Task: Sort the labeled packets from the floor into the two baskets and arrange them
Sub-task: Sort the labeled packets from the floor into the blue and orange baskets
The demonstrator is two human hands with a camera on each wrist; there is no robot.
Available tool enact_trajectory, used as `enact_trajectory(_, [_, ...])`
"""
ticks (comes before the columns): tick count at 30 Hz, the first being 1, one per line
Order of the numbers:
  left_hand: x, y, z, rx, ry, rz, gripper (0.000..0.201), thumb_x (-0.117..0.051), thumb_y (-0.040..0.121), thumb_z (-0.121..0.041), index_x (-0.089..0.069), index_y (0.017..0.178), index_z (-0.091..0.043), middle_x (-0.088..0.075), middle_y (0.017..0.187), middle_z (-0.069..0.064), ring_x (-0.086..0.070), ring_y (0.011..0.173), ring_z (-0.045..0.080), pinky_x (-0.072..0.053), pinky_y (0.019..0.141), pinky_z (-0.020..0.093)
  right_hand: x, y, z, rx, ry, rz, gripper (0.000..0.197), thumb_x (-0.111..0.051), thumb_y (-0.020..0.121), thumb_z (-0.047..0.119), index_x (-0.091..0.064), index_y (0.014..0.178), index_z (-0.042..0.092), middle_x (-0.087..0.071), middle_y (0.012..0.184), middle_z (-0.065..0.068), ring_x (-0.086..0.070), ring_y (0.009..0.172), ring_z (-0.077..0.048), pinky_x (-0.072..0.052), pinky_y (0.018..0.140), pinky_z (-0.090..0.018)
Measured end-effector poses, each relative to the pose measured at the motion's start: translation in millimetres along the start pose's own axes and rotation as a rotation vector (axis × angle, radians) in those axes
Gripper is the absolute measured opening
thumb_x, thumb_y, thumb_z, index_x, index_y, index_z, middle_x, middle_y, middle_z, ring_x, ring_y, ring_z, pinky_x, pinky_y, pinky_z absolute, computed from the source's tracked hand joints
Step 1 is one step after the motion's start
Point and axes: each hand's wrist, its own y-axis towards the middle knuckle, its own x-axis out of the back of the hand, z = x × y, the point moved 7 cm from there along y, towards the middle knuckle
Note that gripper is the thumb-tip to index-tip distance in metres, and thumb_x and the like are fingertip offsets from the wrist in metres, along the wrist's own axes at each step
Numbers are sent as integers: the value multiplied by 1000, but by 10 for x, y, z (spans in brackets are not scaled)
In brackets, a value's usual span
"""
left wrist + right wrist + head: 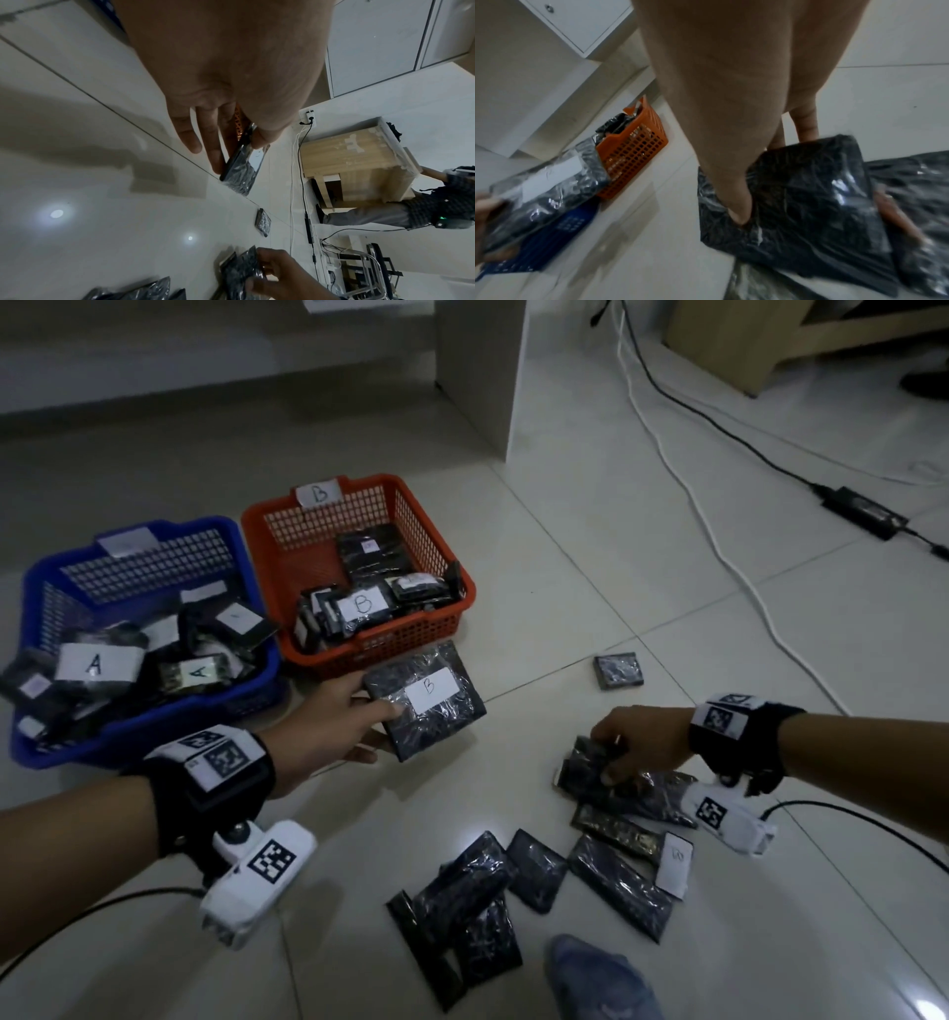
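Observation:
My left hand [359, 726] pinches a black plastic-wrapped packet with a white "B" label [426, 701], thumb on top and fingers beneath, just in front of the orange basket [411, 505]. That packet [241, 172] also shows in the left wrist view, and its label side [546, 182] in the right wrist view. The orange basket, tagged "B", holds several packets. Left of it, the blue basket [46, 588] holds several "A" packets. My right hand [624, 752] grips a dark packet [808, 203] at the top of the floor pile [606, 865].
A lone small packet [619, 671] lies on the tiles right of the orange basket. Black and white cables [719, 521] and a power adapter [865, 511] run along the floor at the right. A white cabinet panel [488, 372] stands behind the baskets. My knee [601, 978] is at the bottom.

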Motion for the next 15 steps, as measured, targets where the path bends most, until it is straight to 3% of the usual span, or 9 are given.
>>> enact_trajectory(3, [66, -36, 46, 14, -5, -1, 24, -64, 95, -15, -61, 118, -24, -73, 110, 4, -73, 83, 27, -55, 78, 42, 180, 74, 141, 60, 105, -76, 13, -73, 90, 27, -62, 83, 28, -64, 76, 15, -56, 64, 3, -42, 58, -7])
enact_trajectory(6, [158, -85, 91, 35, -12, -23, 22, -63, 96, -16, -62, 117, -23, -74, 108, 5, -73, 86, 30, -55, 78, 41, 349, 154, 299, 81, 220, -161, 15, -71, 92, 26, -63, 79, 24, -67, 75, 8, -57, 61, 0, -47, 59, -16])
enact_trajectory(9, [256, -134, 125, 49, -32, -55, 17, -60, 97, -17, -64, 114, -21, -74, 104, 6, -69, 81, 27, -55, 74, 38, 496, 199, 538, 125, 349, -230, 20, -72, 91, 29, -61, 80, 18, -63, 71, 7, -56, 58, 2, -43, 56, -15])
enact_trajectory(12, [360, -164, 149, 53, -46, -111, 13, -58, 98, -19, -65, 109, -17, -71, 97, 7, -67, 76, 21, -55, 66, 33, 531, 253, 758, 130, 575, -211, 23, -69, 93, 26, -63, 99, 4, -67, 84, -5, -63, 78, -17, -47, 67, -26])
enact_trajectory(15, [437, -199, 156, 55, -52, -153, 8, -58, 98, -17, -64, 104, -17, -69, 88, 3, -65, 67, 15, -54, 60, 30, 505, 270, 1020, 170, 959, -124, 21, -54, 97, 10, -59, 116, 2, -74, 107, -10, -70, 103, -29, -55, 85, -34])
